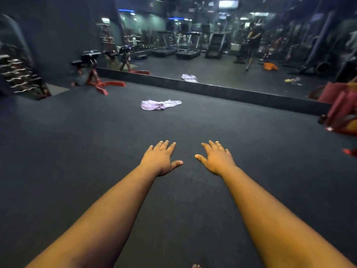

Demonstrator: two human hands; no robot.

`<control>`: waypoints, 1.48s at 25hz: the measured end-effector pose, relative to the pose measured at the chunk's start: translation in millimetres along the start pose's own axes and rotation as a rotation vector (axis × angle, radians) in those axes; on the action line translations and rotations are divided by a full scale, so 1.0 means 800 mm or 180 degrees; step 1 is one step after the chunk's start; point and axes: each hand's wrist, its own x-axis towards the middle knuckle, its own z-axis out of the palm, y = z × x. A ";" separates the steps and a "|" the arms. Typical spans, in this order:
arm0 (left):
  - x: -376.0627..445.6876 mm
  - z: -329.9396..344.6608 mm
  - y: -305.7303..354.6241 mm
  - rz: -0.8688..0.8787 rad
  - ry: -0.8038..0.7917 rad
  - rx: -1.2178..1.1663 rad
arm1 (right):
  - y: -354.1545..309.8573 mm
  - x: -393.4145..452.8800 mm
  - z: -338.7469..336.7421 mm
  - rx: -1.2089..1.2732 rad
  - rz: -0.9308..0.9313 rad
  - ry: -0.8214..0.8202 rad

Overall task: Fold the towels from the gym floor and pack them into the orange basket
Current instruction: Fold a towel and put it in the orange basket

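Hands, two, left (161, 158), right (216, 158), fingers spread, holding nothing, one crumpled towel (159, 104) ahead.

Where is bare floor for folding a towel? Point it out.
The dark floor lies bare between the left hand and right hand and the crumpled lilac towel. It is crowded at the red bench far left and the red equipment on the right.

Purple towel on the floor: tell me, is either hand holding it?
No: the purple towel lies crumpled ahead, while the left hand and right hand stretch out open, apart from it.
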 end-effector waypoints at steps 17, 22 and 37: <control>0.484 -0.016 -0.259 -0.0665 -0.0025 -0.0228 | -0.094 0.603 0.000 -0.0195 -0.0518 -0.0185; 0.633 -0.022 -0.374 -0.0561 -0.0160 -0.0248 | -0.160 0.767 0.015 -0.0029 -0.0392 -0.0238; 1.135 -0.008 -0.582 -0.0547 -0.0513 -0.0185 | -0.180 1.303 0.042 -0.0100 -0.0301 -0.0472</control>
